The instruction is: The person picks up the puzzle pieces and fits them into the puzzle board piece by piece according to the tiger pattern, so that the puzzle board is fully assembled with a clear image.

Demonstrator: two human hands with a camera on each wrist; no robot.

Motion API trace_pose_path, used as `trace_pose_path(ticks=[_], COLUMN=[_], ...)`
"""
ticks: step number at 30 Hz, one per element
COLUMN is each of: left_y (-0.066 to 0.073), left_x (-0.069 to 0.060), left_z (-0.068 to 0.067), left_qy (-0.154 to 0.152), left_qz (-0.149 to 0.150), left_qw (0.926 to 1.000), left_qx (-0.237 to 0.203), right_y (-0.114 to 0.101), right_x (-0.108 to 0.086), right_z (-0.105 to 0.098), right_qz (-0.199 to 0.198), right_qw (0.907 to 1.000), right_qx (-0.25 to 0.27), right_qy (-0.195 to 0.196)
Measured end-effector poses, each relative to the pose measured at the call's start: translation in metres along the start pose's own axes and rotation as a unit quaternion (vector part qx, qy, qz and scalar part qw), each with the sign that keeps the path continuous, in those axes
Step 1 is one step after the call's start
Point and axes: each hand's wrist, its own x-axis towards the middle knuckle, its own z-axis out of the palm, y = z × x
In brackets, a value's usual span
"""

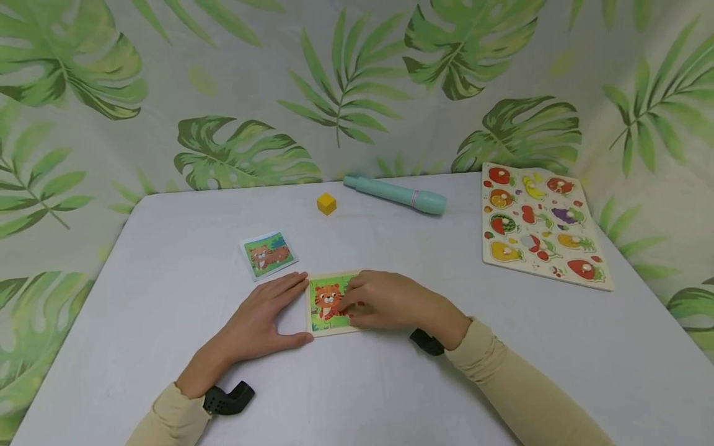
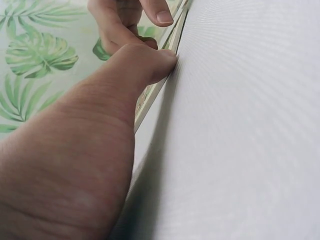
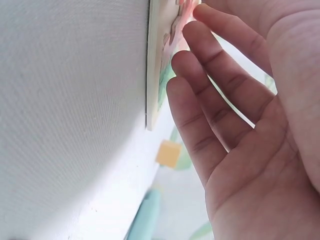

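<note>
A small wooden tiger jigsaw puzzle (image 1: 329,300) in a pale frame lies flat on the table. Along its left side, my left hand (image 1: 253,325) is spread, the index fingertip at the upper corner and the thumb tip at the lower one. My right hand (image 1: 387,300) is over the puzzle's right half with bent fingers touching its face, and it hides that part. In the right wrist view, those fingers (image 3: 192,100) are loosely bent beside the puzzle's edge (image 3: 154,75), and no piece shows in them. The left wrist view has the left thumb (image 2: 162,62) against the frame.
A tiger picture card (image 1: 269,255) lies just beyond my left hand. Farther back are a yellow cube (image 1: 326,204) and a teal, microphone-shaped tube (image 1: 398,195). A fruit peg puzzle board (image 1: 535,229) lies at the right, near the leaf-print cloth (image 1: 346,93).
</note>
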Motion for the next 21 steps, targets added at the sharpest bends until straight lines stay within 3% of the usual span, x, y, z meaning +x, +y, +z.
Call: trace_pose_path(ticks=[21], left_y=[-0.001], left_x=[0.0], left_z=[0.0], left_qy=[0.001], left_qz=[0.004], left_qw=[1.0], left_qx=[-0.005], right_y=[0.012], right_x=[-0.025], right_z=[-0.013], right_qz=[0.01], right_qw=[0.9995], right_qx=[0.007], right_qy=[0.029])
